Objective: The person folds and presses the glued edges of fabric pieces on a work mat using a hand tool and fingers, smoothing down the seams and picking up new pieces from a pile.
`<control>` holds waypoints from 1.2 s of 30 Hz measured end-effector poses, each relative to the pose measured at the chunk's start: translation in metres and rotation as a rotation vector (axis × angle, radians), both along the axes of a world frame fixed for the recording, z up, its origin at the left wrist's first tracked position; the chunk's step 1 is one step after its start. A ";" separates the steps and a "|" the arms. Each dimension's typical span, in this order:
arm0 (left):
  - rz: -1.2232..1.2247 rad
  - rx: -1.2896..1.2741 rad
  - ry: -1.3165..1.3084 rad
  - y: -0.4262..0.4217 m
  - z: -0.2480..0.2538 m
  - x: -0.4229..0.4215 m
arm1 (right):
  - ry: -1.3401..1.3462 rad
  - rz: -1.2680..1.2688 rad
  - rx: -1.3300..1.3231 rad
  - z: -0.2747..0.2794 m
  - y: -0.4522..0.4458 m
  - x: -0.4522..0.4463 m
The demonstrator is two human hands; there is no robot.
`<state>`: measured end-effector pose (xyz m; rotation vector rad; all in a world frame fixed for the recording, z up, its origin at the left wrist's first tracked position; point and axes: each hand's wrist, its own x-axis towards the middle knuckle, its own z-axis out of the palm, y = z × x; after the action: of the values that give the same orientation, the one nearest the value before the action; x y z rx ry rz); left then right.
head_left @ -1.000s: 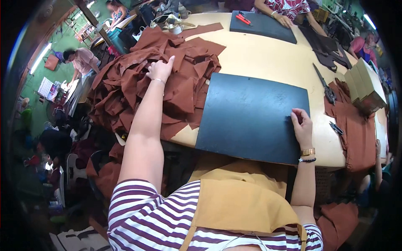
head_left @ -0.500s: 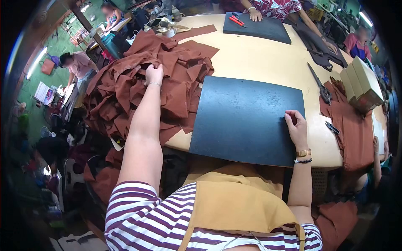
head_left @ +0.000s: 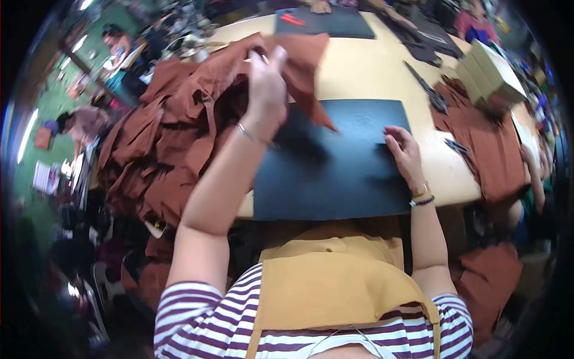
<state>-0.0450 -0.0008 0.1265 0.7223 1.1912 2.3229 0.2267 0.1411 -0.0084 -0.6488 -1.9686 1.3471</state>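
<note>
Head view: left hand (head_left: 267,87) grips brown cloth (head_left: 305,60) above the black mat's (head_left: 335,185) far left corner, seemingly raised to clear the pile (head_left: 170,143); right hand (head_left: 405,154), loosely curled, apparently empty, waits by its right edge.

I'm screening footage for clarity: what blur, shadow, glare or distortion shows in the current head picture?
Head view: left hand and raised brown cloth look motion-blurred; head view: a dark shadow below the cloth and faint sheen on the black board; head view: wide-angle bending, black corners.
</note>
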 end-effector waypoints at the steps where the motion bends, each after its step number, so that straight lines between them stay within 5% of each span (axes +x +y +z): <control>1: -0.129 0.005 -0.030 0.007 -0.019 0.033 | 0.064 0.064 -0.045 0.007 -0.003 0.002; 5: -0.535 -0.116 -0.195 0.011 -0.094 0.119 | 0.401 0.209 -0.706 0.005 -0.017 0.009; 8: -0.622 -0.347 -0.153 -0.005 -0.124 0.130 | 0.069 0.028 -0.437 0.023 -0.019 0.020; 10: -0.601 -0.530 -0.175 -0.019 -0.119 0.127 | 0.149 -0.075 -0.430 0.034 -0.024 0.030; 12: -0.579 -0.481 0.317 -0.031 -0.137 0.105 | 0.089 -0.124 -0.459 0.034 -0.016 0.048; 14: -0.128 -0.609 1.357 -0.037 -0.111 0.078 | 0.027 -0.136 -0.367 0.033 -0.007 0.063; 16: 0.112 -0.679 1.659 -0.030 -0.105 0.049 | -0.100 -0.120 -0.409 0.034 0.002 0.078; 21: -0.017 -1.292 1.476 -0.037 -0.126 0.004 | -0.111 -0.227 -0.279 0.029 0.017 0.099; 25: -0.293 -1.552 1.618 -0.080 -0.057 0.060 | -0.151 -0.298 -0.171 0.009 0.057 0.128; 28: -0.369 -1.442 1.623 -0.093 -0.021 0.077 | -0.301 -0.194 -0.167 0.037 0.052 0.123; 31: -0.156 -0.858 1.559 -0.057 -0.043 0.047 | -0.450 -0.226 -0.120 0.033 0.065 0.118; 33: -0.201 -0.749 1.506 -0.018 -0.057 0.018 | -0.614 -0.263 -0.066 0.031 0.076 0.115; 36: -0.008 -0.679 1.486 0.019 -0.125 -0.030 | -0.234 -0.228 -0.254 0.013 0.089 0.119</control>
<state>-0.0750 0.0186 0.0014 2.1831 2.2460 0.8789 0.3461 0.2302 0.0046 -1.1613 -1.8445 1.4418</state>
